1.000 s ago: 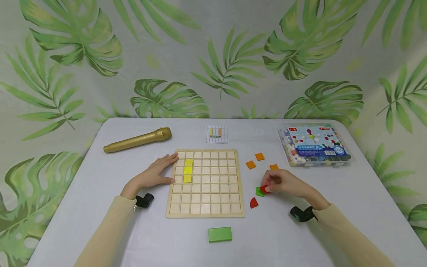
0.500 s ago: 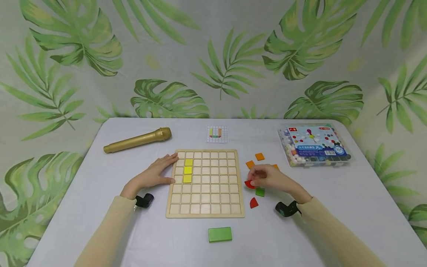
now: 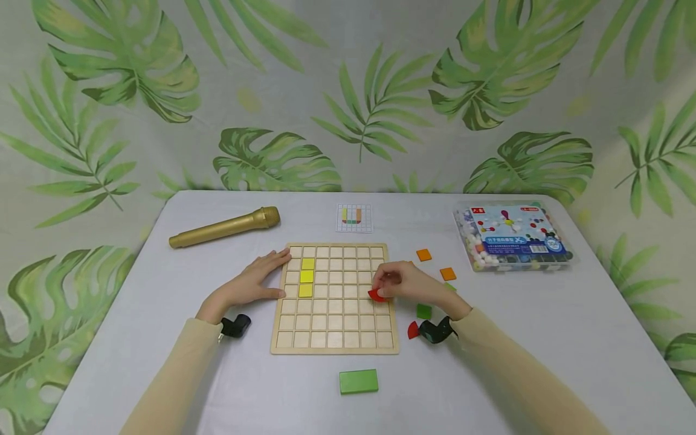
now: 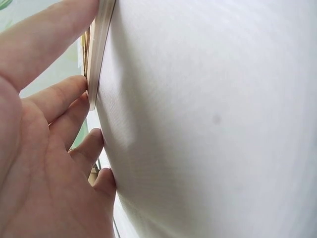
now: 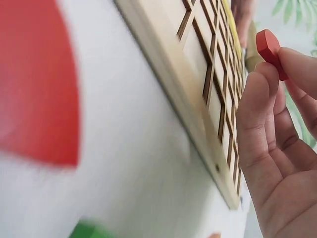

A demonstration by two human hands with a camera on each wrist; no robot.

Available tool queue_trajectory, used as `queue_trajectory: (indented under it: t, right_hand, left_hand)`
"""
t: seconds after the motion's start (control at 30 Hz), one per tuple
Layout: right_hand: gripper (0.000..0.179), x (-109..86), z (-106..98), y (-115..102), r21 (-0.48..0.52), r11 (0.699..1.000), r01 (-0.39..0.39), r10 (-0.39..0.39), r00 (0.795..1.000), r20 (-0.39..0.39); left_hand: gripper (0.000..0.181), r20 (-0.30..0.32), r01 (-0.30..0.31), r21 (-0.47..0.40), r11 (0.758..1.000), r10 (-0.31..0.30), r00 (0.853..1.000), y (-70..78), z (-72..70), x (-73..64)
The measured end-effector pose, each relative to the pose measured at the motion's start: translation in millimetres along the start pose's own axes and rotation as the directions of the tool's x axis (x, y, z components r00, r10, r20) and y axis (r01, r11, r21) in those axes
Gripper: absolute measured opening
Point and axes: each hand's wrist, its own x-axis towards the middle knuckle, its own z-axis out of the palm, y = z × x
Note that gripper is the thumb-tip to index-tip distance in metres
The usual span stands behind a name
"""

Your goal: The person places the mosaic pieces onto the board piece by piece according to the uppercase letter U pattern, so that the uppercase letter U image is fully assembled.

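Note:
My right hand (image 3: pixel 400 281) pinches a red quarter-circle tile (image 3: pixel 376 295) between thumb and fingertips over the right edge of a wooden grid board (image 3: pixel 336 350). In the right wrist view the pinched red tile (image 5: pixel 268 47) is held up, apart from the board (image 5: pixel 168 74). My left hand (image 3: pixel 251 281) lies with extended fingers along the board's left edge; thumb and some fingertips touch that edge (image 4: pixel 102 44) in the left wrist view. Three yellow square tiles (image 3: pixel 307 276) sit in a column of the grid. Another red quarter-circle tile (image 3: pixel 413 330) lies right of the board, partly behind the wrist camera.
Green (image 3: pixel 424 311) and orange square tiles (image 3: pixel 447 273) lie right of the board. A pattern card (image 3: pixel 354 218) is behind it, a green block (image 3: pixel 359 381) in front. A gold microphone (image 3: pixel 224 228) lies back left, a clear box of beads (image 3: pixel 513 235) back right.
My right hand has carried the red quarter-circle tile leftward, from beside the green tile to over the board's right edge. The left hand has stayed in place.

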Motion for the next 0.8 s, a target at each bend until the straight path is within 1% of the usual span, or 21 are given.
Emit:
queue_trajectory:
  t: [0.1, 0.23, 0.33, 0.53, 0.63, 0.8]
  right_hand:
    - [0.006, 11.2, 7.0, -5.9, -0.006, 1.000, 0.008, -0.008, 1.000, 0.012]
    - [0.005, 27.2, 17.2, -12.0, -0.020, 0.998, 0.052, -0.051, 0.998, 0.038]
    - [0.006, 38.8, 25.7, -16.2, -0.036, 0.997, 0.069, -0.067, 0.996, 0.063]
    - [0.008, 57.7, 43.4, -25.5, -0.056, 0.996, 0.071, -0.065, 0.992, 0.107]
    - [0.008, 65.9, 51.5, -29.5, -0.082, 0.994, 0.075, -0.065, 0.992, 0.113]
    - [0.009, 77.9, 63.7, -37.7, -0.107, 0.992, 0.064, -0.052, 0.992, 0.115]
  left_hand:
    - [0.082, 0.000, -0.003, 0.001, 1.000, 0.003, 1.000, -0.4, 0.0, 0.3]
    - [0.082, -0.001, -0.002, 0.009, 1.000, 0.002, 1.000, -0.5, 0.2, 0.3]
    - [0.082, -0.001, -0.001, 0.012, 1.000, 0.001, 1.000, 0.1, 0.1, 0.2]
    - [0.081, -0.003, 0.001, 0.005, 1.000, 0.000, 1.000, 0.7, 0.5, 0.3]
    - [0.081, -0.006, -0.005, 0.008, 1.000, 0.005, 1.000, 0.0, 0.7, 0.2]
    - [0.081, 0.003, 0.006, 0.011, 1.000, -0.006, 1.000, -1.0, 0.6, 0.4]
